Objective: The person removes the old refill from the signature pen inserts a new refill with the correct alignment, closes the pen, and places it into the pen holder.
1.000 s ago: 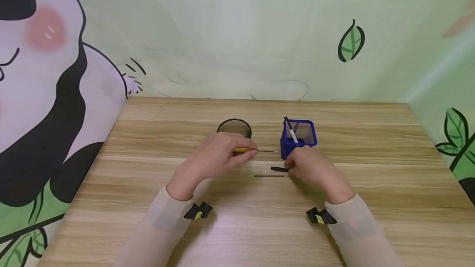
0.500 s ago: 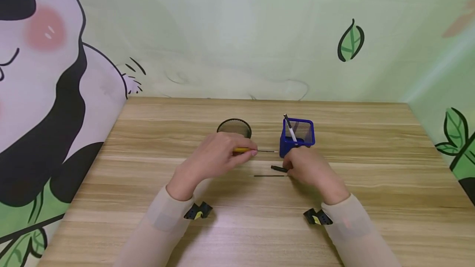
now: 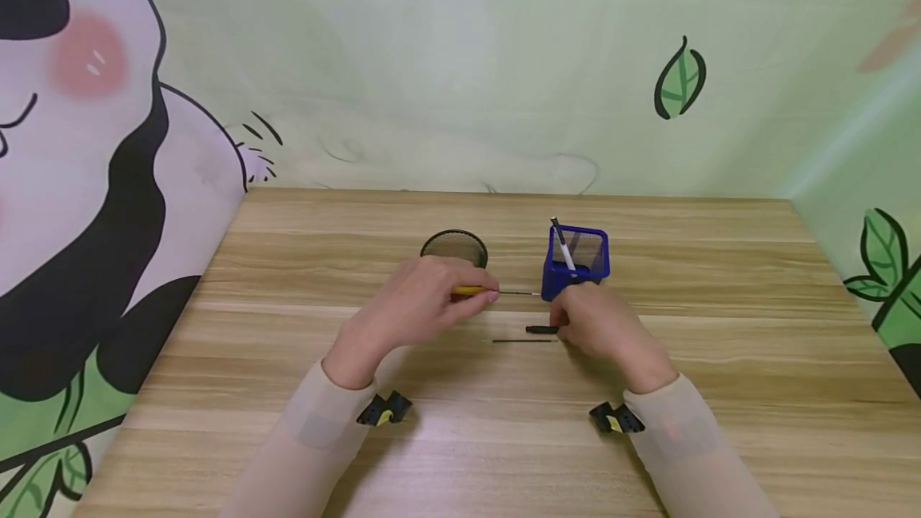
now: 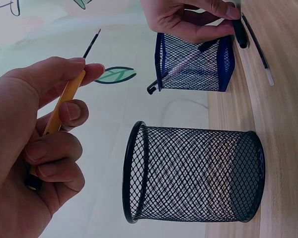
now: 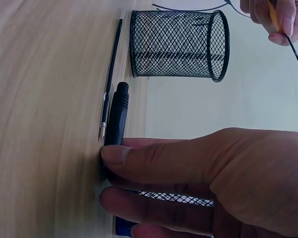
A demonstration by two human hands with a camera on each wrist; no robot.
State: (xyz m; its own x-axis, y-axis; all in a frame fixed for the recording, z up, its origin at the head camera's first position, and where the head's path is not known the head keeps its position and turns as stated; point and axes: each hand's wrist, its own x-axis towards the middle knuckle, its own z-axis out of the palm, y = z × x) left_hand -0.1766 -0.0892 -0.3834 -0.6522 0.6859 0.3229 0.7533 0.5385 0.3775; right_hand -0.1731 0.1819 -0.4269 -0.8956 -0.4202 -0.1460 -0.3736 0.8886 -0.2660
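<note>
My left hand grips a yellow pen barrel, its fingers curled around it. A thin dark refill sticks out of the barrel's end, pointing right in the head view. Low over the wooden table, my right hand pinches a black pen barrel by one end between thumb and fingers. The barrel's ridged, narrower end points left. Alongside it on the table lies a loose dark refill with a pale tip. Just behind my right hand stands a blue mesh pen holder, partly hidden by the fingers.
A white pen with a black end leans inside the blue holder. Behind my left hand stands a round black mesh pen holder, mostly hidden in the head view. The table meets a painted backdrop at its far edge.
My right hand has shifted slightly left and the blue pen holder has slid a little back. The black barrel has turned slightly. My left hand has stayed in place.
</note>
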